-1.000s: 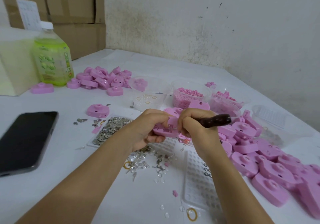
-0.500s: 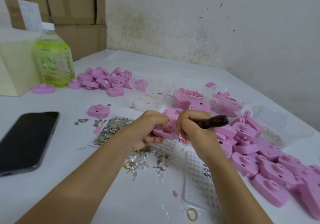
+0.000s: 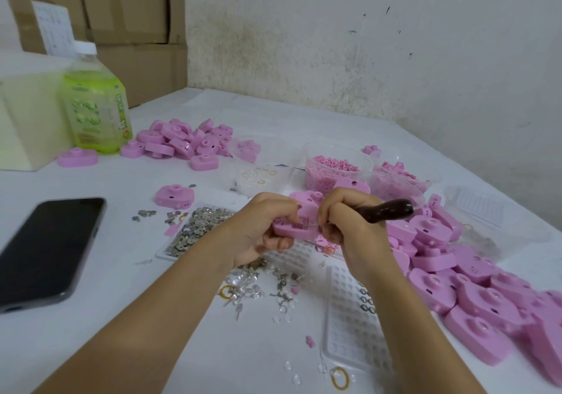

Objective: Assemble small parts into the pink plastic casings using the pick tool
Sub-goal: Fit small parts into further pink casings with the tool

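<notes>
My left hand (image 3: 261,226) grips a pink plastic casing (image 3: 296,226) above the table's middle, thumb on top and fingers curled beneath. My right hand (image 3: 346,220) holds the pick tool by its dark brown handle (image 3: 387,211), which sticks out to the right. The tool's tip points into the casing and is hidden behind my fingers. A flat tray of small metal parts (image 3: 194,232) lies just left of my hands. Loose clear and metal bits (image 3: 261,284) are scattered below them.
A heap of pink casings (image 3: 486,296) fills the right side, and another pile (image 3: 185,139) lies at the back. Clear tubs with pink pellets (image 3: 331,168) and rings (image 3: 261,177) stand behind my hands. A phone (image 3: 45,247), a green bottle (image 3: 94,104) and cardboard boxes (image 3: 121,22) are on the left.
Both hands stay together on the casing. The pick handle has tilted slightly and my hands have shifted a little, with the view nudged too.
</notes>
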